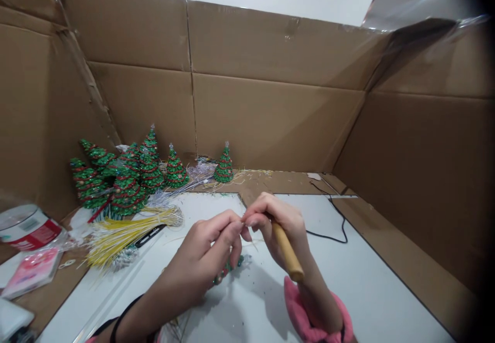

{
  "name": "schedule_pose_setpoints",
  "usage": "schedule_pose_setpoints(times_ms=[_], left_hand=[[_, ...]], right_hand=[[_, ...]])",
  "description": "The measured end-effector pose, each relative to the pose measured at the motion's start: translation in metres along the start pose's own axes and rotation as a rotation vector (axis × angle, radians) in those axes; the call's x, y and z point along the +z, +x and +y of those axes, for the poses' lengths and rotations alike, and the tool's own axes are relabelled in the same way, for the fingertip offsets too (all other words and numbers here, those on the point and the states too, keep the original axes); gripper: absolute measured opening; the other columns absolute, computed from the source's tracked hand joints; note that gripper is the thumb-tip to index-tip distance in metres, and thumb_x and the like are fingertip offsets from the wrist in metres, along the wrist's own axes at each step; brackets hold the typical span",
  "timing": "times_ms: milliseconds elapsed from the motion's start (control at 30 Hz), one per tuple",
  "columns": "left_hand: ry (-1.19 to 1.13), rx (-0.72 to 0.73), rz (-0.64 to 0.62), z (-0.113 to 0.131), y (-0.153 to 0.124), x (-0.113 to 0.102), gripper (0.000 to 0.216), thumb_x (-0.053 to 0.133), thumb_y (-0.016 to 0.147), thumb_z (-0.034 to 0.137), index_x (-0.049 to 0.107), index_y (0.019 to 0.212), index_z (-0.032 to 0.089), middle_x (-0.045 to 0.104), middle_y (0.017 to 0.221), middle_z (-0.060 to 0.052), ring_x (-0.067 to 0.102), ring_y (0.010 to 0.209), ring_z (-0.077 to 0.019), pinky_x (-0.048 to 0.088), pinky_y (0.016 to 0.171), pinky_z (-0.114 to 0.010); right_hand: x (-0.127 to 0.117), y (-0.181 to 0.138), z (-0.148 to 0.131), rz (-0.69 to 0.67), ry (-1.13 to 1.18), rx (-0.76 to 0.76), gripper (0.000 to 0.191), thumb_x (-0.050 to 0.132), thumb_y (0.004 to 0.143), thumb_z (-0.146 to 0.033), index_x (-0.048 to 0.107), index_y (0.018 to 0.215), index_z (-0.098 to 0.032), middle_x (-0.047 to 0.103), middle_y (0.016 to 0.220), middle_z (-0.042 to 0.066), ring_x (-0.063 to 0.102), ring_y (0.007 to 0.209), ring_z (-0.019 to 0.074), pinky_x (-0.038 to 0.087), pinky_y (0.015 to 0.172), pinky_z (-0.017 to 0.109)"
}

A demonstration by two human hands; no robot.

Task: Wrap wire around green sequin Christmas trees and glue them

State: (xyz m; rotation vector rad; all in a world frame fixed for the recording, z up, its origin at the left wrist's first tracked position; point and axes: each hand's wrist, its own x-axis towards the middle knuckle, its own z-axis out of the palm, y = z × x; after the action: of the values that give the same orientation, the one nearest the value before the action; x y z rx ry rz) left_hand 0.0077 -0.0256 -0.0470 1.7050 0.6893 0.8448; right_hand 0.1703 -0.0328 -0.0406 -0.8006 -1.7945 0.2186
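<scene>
Near the middle of the white board, my two hands meet at the fingertips. My left hand (214,250) is closed in a pinch on a thin wire (254,240), mostly hidden by the fingers. Beneath its curled fingers a small green decorated Christmas tree (231,269) shows in part; whether the hand grips it or it lies on the board, I cannot tell. My right hand (280,224) is wrapped round a tool with a round wooden handle (288,252), whose working end is hidden. The right thumb and forefinger touch the left fingertips at the wire.
Several green Christmas trees (127,191) stand at the back left. In front lies a bundle of yellow and white wires (119,234) beside a black-handled tool (150,235). A white-and-red tub (33,229) sits far left, a black cable (342,219) right. Cardboard walls (270,85) enclose the board.
</scene>
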Motion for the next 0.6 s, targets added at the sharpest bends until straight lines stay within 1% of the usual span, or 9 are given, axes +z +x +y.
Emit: schedule_pose_setpoints(times_ms=[100,167,233,267,333,400,467,533,600], left_hand=[[-0.189,-0.034,-0.098,0.001,0.003,0.000,0.030,0.037,0.093,0.041,0.052,0.081,0.019,0.053,0.051,0.005,0.043,0.042,-0.0068,0.034,0.044,-0.018],[-0.296,-0.018,-0.109,0.001,0.005,0.001,0.030,0.037,0.093,0.039,0.052,0.079,0.018,0.054,0.049,0.005,0.046,0.043,-0.0071,0.037,0.049,-0.019],[-0.369,-0.007,-0.086,0.000,0.007,0.000,0.030,0.037,0.093,0.039,0.051,0.077,0.018,0.054,0.048,0.005,0.045,0.044,-0.0074,0.038,0.051,-0.020],[-0.388,-0.010,-0.075,0.000,0.007,0.000,0.030,0.037,0.093,0.039,0.050,0.076,0.018,0.053,0.047,0.005,0.045,0.043,-0.0075,0.037,0.051,-0.020],[-0.373,-0.029,-0.080,0.000,0.007,-0.001,0.029,0.036,0.093,0.039,0.049,0.077,0.018,0.052,0.045,0.005,0.043,0.042,-0.0080,0.036,0.051,-0.021],[-0.277,-0.025,-0.081,0.000,0.007,-0.002,0.030,0.034,0.094,0.038,0.050,0.078,0.019,0.052,0.046,0.005,0.045,0.045,-0.0090,0.037,0.055,-0.022],[-0.075,0.029,-0.027,0.002,0.006,-0.003,0.030,0.035,0.094,0.038,0.052,0.078,0.019,0.056,0.054,0.003,0.051,0.054,-0.0107,0.039,0.061,-0.024],[0.187,0.125,0.066,0.003,0.005,-0.003,0.031,0.038,0.092,0.037,0.054,0.074,0.019,0.059,0.066,0.001,0.054,0.065,-0.0122,0.038,0.065,-0.025],[0.387,0.212,0.125,0.002,0.004,-0.004,0.031,0.038,0.093,0.033,0.055,0.070,0.019,0.059,0.071,0.001,0.054,0.070,-0.0127,0.037,0.067,-0.025]], right_hand=[[-0.001,0.002,0.001,-0.026,0.119,0.097,0.018,0.052,0.089,-0.024,0.057,0.072,-0.019,0.055,0.063,-0.003,0.047,0.055,0.0077,0.039,0.054,0.021],[0.001,0.004,0.001,-0.072,0.294,0.192,0.017,0.050,0.090,-0.031,0.060,0.082,-0.020,0.055,0.065,-0.003,0.048,0.055,0.0081,0.040,0.051,0.021],[0.002,0.006,0.003,-0.140,0.430,0.231,0.021,0.048,0.090,-0.037,0.062,0.097,-0.022,0.057,0.070,-0.001,0.052,0.061,0.0099,0.043,0.055,0.022],[0.003,0.007,0.003,-0.170,0.458,0.227,0.023,0.049,0.089,-0.037,0.062,0.102,-0.023,0.057,0.073,0.000,0.054,0.066,0.0109,0.044,0.058,0.024],[0.005,0.008,0.004,-0.182,0.460,0.208,0.019,0.053,0.088,-0.033,0.065,0.100,-0.024,0.056,0.077,0.000,0.054,0.072,0.0115,0.045,0.064,0.025],[0.006,0.009,0.004,-0.121,0.443,0.200,0.012,0.056,0.085,-0.028,0.067,0.087,-0.023,0.054,0.079,0.001,0.053,0.074,0.0114,0.044,0.064,0.025],[0.008,0.008,0.002,-0.044,0.418,0.219,0.012,0.058,0.084,-0.029,0.066,0.079,-0.021,0.053,0.078,0.001,0.052,0.071,0.0111,0.043,0.061,0.025],[0.011,0.006,-0.001,0.012,0.364,0.261,0.014,0.058,0.084,-0.030,0.065,0.077,-0.020,0.054,0.076,0.001,0.051,0.068,0.0109,0.042,0.056,0.024],[0.013,0.005,-0.005,0.047,0.309,0.299,0.013,0.057,0.084,-0.028,0.065,0.079,-0.020,0.056,0.077,0.002,0.051,0.066,0.0106,0.042,0.055,0.023]])
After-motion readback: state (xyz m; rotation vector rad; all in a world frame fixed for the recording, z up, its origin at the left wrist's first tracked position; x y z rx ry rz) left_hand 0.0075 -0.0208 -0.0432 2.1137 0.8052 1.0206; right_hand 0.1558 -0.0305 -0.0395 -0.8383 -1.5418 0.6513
